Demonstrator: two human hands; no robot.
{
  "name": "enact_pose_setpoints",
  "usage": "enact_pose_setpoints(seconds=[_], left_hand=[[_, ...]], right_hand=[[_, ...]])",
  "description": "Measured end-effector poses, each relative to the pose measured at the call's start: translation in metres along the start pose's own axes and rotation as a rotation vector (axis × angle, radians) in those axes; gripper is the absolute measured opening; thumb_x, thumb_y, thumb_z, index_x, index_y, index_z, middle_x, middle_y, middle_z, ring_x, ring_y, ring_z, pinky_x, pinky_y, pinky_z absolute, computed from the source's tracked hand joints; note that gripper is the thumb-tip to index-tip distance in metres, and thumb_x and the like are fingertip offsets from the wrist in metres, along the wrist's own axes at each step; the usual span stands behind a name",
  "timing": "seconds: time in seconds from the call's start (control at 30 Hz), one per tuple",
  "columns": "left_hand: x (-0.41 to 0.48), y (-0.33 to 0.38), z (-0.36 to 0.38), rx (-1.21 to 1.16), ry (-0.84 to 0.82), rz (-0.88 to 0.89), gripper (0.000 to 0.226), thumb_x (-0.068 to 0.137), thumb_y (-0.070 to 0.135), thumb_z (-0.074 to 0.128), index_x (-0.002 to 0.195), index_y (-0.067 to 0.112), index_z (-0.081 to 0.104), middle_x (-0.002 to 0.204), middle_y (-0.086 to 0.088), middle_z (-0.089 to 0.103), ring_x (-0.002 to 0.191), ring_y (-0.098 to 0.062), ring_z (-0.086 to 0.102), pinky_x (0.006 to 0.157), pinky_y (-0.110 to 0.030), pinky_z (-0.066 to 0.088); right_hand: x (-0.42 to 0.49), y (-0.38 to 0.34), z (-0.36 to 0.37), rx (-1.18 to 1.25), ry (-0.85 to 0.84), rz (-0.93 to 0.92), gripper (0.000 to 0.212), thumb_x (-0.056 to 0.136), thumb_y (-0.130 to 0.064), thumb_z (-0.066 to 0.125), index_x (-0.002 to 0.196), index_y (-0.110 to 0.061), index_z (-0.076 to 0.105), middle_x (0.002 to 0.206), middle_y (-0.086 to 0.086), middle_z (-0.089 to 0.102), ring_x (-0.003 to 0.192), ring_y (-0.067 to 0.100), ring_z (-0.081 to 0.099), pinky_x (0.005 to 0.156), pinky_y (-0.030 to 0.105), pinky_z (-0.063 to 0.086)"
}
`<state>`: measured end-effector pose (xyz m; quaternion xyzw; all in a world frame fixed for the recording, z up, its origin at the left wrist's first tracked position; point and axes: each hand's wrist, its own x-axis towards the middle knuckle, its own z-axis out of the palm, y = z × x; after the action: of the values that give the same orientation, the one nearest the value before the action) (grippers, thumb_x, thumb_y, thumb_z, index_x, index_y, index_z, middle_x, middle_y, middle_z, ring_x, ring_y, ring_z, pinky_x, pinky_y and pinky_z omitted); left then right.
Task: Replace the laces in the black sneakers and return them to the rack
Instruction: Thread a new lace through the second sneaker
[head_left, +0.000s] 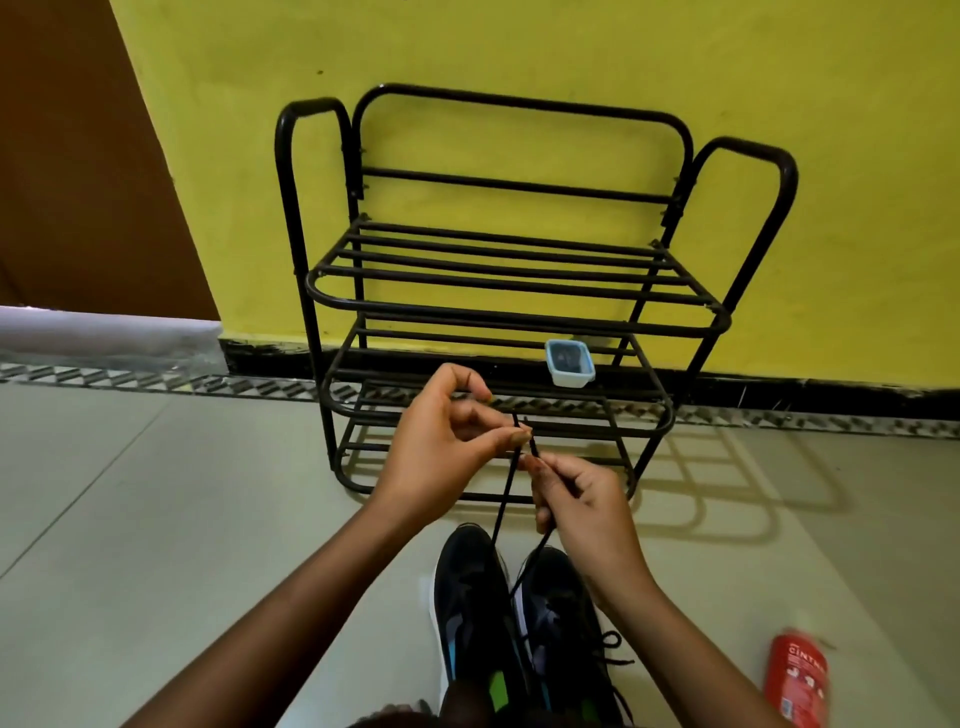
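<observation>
- Two black sneakers (511, 618) with blue, green and grey patches lie side by side on the pale tiled floor (156, 519), toes pointing toward the rack, just in front of it and touching each other.
- One black metal tube shoe rack (498, 291) stands against the yellow wall (519, 52); three slatted shelves can be counted, and no shoe sits on any of them.
- One small light-blue plastic container (569, 362) with dark contents rests on the middle shelf, toward its right end.
- One thin black shoelace (506, 486) rises from the sneakers in two strands, both pulled up taut to the hands.
- The left hand (441, 441) has its grip closed: thumb and forefinger pinch one strand near its tip, the other fingers curled loosely.
- The right hand (576, 493), just below and beside the left, also has its grip closed, thumb and fingers wrapped around the other strand, whose tip sticks up above the fingertips.
- The two lace tips stand close together between the hands, above the bottom shelf as seen from the head view.
- More black lace lies looped over the right-hand sneaker.
- One red cylindrical bottle (795, 680) with white lettering lies on the floor, well to the right of the sneakers.
</observation>
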<state>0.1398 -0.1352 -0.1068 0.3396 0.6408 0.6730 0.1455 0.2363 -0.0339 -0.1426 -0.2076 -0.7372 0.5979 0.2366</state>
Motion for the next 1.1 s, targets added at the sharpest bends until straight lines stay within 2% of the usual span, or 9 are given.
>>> enact_pose_setpoints(seconds=[0.2,0.27,0.37,0.47,0.63,0.77,0.87,0.97,1.1], left_hand=[[0.012,-0.019,0.011,-0.051,-0.006,-0.021,0.024,0.08,0.002,0.065,0.089,0.013,0.046,0.074,0.0,0.07,0.083,-0.014,0.07,0.074,-0.026,0.055],[0.013,-0.029,0.014,-0.153,-0.053,-0.159,0.019,0.085,0.014,0.059,0.099,0.011,0.047,0.086,-0.005,0.069,0.089,-0.017,0.067,0.075,-0.031,0.055],[0.008,-0.05,0.012,-0.202,-0.371,-0.493,0.045,0.084,0.052,0.04,0.113,0.02,0.051,0.109,-0.015,0.062,0.091,-0.024,0.062,0.077,-0.032,0.054],[0.001,-0.069,0.003,-0.162,-0.6,-0.483,0.039,0.089,0.049,0.039,0.101,0.022,0.064,0.092,-0.008,0.065,0.065,-0.013,0.047,0.059,-0.021,0.038],[0.006,-0.08,-0.014,-0.059,-0.621,-0.405,0.021,0.087,0.026,0.053,0.074,0.02,0.068,0.066,0.006,0.058,0.059,-0.01,0.037,0.055,-0.018,0.031],[0.012,-0.089,-0.016,0.004,-0.667,-0.52,0.019,0.096,0.013,0.045,0.091,0.006,0.062,0.066,0.004,0.055,0.056,-0.008,0.037,0.053,-0.018,0.03],[0.013,-0.094,-0.012,-0.209,-0.585,-0.751,0.025,0.099,0.012,0.038,0.096,0.005,0.062,0.068,0.001,0.06,0.046,-0.002,0.038,0.044,-0.012,0.03],[0.012,-0.098,-0.013,-0.363,-0.613,-0.846,0.028,0.099,0.009,0.034,0.105,0.004,0.061,0.078,-0.004,0.067,0.042,-0.001,0.043,0.04,-0.01,0.035],[0.007,-0.105,-0.013,-0.375,-0.568,-0.8,0.026,0.095,0.002,0.04,0.107,0.003,0.063,0.087,-0.016,0.064,0.051,-0.006,0.054,0.047,-0.013,0.046]], right_hand=[[0.004,-0.003,-0.005,-0.028,-0.225,-0.012,0.019,0.094,-0.013,0.049,0.096,-0.008,0.068,0.049,-0.023,0.056,0.054,-0.01,0.052,0.055,0.007,0.038],[0.008,0.0,-0.008,-0.031,-0.202,0.009,0.022,0.094,-0.019,0.05,0.091,-0.007,0.069,0.043,-0.016,0.048,0.047,-0.001,0.045,0.05,0.011,0.032],[0.017,0.009,-0.015,0.082,-0.2,0.155,0.028,0.096,-0.018,0.046,0.08,-0.011,0.067,0.048,-0.01,0.037,0.044,0.006,0.029,0.046,0.021,0.022],[0.022,0.012,-0.024,0.159,-0.269,0.23,0.039,0.096,-0.012,0.04,0.064,-0.017,0.062,0.054,-0.003,0.039,0.042,0.006,0.029,0.045,0.02,0.019],[0.026,0.029,-0.039,0.086,-0.493,0.167,0.027,0.095,-0.019,0.047,0.082,-0.011,0.07,0.059,-0.003,0.053,0.045,0.006,0.037,0.045,0.019,0.024],[0.032,0.033,-0.042,-0.496,-0.583,-0.094,0.021,0.091,-0.02,0.057,0.075,-0.02,0.07,0.061,-0.003,0.059,0.051,0.007,0.049,0.049,0.024,0.037],[0.037,0.037,-0.037,-0.93,-0.526,-0.427,0.017,0.089,-0.021,0.057,0.086,-0.017,0.073,0.068,-0.011,0.051,0.06,0.007,0.048,0.057,0.029,0.04],[0.036,0.048,-0.03,-1.052,-0.529,-0.568,0.026,0.088,-0.026,0.052,0.103,-0.015,0.071,0.08,-0.002,0.059,0.067,0.018,0.058,0.056,0.033,0.049],[0.035,0.056,-0.028,-1.012,-0.457,-0.629,0.024,0.085,-0.023,0.056,0.099,-0.012,0.072,0.078,0.002,0.06,0.06,0.02,0.061,0.049,0.031,0.051]])
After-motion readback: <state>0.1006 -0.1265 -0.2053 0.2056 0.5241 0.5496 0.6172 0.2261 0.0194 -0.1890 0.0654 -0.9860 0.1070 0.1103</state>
